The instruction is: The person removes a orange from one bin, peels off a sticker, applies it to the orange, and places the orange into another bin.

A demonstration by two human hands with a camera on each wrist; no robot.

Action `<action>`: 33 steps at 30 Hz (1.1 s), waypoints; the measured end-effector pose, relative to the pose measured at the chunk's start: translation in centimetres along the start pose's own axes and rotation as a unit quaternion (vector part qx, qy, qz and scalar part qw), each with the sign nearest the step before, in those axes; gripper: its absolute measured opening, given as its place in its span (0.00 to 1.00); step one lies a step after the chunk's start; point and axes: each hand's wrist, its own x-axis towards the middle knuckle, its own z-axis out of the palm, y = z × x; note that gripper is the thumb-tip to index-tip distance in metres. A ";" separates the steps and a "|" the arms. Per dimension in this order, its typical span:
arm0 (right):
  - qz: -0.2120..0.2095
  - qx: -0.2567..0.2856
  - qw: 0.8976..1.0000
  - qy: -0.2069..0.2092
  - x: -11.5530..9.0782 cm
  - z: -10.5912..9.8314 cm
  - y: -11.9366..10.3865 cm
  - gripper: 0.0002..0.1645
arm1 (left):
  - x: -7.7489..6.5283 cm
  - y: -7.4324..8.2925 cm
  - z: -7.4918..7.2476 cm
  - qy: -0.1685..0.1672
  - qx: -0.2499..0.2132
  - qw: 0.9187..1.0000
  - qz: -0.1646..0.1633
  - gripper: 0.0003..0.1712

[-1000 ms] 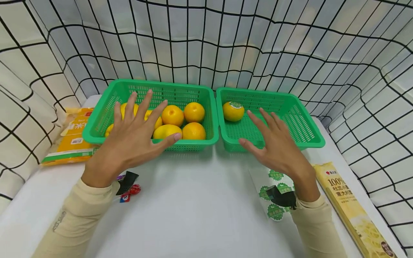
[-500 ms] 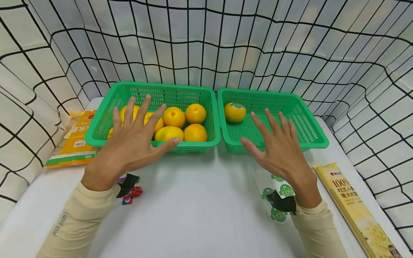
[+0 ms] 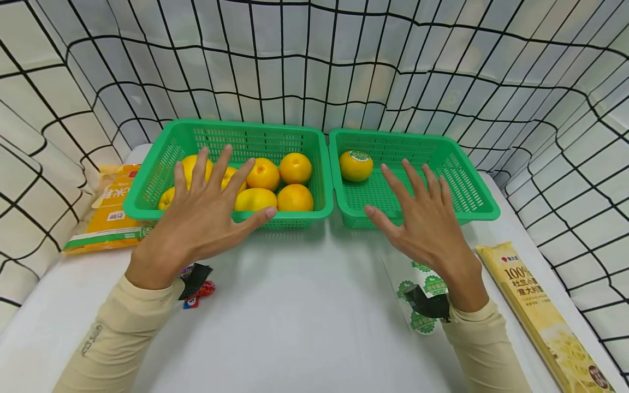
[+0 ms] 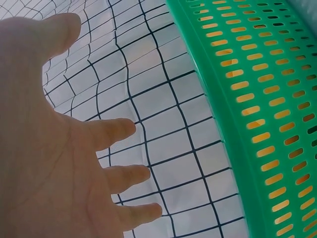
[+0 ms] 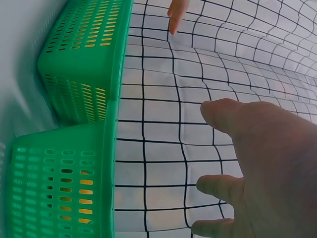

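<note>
Far left, an orange and yellow bag lies flat beside the left basket. This green basket's long axis runs left to right; within it, an elongated yellow fruit lies with its long axis also roughly left to right, beside round orange fruits. The left hand, palm down, is held above the basket's near-left part, fingers pointing forward; digits extended and spread wide, gripping nothing, with a gap to the rim in the left wrist view. Adjoining it, the right basket has the same left-to-right axis; a stickered fruit sits at its left end. The right hand, palm down, reaches over its near edge, fingers forward and slightly leftward, likewise spread and holding nothing. Far right, a long yellow packet lies obliquely, its near end rightward.
</note>
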 end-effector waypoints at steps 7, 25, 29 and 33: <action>0.001 -0.006 1.000 0.004 -0.1 0.0 -0.1 0.49 | 0.0 0.1 0.0 -0.008 0.005 1.000 -0.001 0.57; -0.005 -0.013 1.000 0.017 -0.3 -0.2 0.0 0.48 | -0.1 0.3 0.2 -0.008 0.004 1.000 0.004 0.57; -0.007 -0.015 1.000 0.019 -0.4 -0.3 0.0 0.49 | -0.1 0.3 0.2 -0.007 0.004 1.000 0.004 0.57; -0.007 -0.018 1.000 0.019 -0.4 -0.3 0.0 0.49 | -0.1 0.3 0.2 -0.003 0.008 1.000 0.007 0.57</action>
